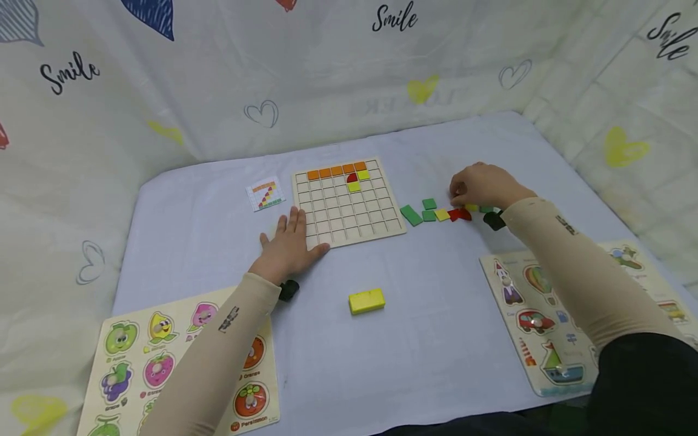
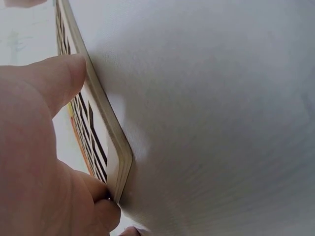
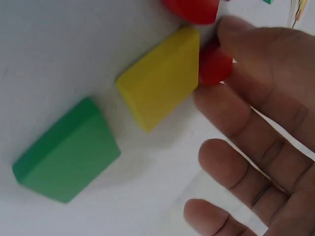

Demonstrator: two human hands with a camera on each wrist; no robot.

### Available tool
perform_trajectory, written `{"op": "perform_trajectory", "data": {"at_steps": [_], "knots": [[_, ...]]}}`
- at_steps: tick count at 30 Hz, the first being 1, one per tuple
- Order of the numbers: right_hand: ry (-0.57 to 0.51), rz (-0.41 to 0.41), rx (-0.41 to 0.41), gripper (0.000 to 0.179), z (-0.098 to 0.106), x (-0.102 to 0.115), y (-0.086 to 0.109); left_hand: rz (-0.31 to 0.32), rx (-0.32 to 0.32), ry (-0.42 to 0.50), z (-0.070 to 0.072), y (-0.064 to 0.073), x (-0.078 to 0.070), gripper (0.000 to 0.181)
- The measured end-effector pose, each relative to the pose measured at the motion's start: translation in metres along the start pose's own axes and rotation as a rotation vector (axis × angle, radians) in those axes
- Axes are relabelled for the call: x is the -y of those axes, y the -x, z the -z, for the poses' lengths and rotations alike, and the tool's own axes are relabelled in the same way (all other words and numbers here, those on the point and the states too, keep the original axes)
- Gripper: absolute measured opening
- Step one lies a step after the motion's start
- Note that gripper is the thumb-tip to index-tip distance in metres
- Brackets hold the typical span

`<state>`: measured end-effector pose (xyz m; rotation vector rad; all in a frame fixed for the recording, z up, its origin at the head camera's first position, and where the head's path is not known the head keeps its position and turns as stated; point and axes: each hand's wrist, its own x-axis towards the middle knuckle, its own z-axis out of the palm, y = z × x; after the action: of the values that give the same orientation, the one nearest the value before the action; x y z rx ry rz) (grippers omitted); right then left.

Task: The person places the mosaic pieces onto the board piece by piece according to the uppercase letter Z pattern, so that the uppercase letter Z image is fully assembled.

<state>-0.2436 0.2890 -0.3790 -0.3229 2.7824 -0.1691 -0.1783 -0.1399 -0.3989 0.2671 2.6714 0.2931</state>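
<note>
My left hand [image 1: 286, 247] lies with spread fingers on the near left corner of a wooden grid board [image 1: 349, 218]; in the left wrist view the thumb rests over the board's edge [image 2: 106, 110]. Several orange squares [image 1: 325, 173] line its far row, with a red rounded piece [image 1: 351, 178] and two yellow squares [image 1: 354, 187] below. Right of the board, my right hand [image 1: 488, 184] is over a row of loose pieces. Its thumb and forefinger pinch a small red piece [image 3: 215, 66], partly hidden. Beside it lie a yellow piece [image 3: 160, 78] and a green piece [image 3: 69, 152].
A small pattern card [image 1: 265, 194] lies left of the board. Loose green pieces [image 1: 411, 215] and red pieces [image 1: 454, 215] lie to its right. Nearer me are a yellow block [image 1: 367, 301], a fruit puzzle board [image 1: 185, 303] and a vehicle puzzle board [image 1: 512, 351].
</note>
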Motion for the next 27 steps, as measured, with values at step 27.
{"op": "perform_trajectory", "data": {"at_steps": [27], "knots": [[-0.016,0.072,-0.117,0.022,-0.001,0.03,-0.021,-0.002,0.012,-0.011,0.0,-0.003,0.003,0.104]]}}
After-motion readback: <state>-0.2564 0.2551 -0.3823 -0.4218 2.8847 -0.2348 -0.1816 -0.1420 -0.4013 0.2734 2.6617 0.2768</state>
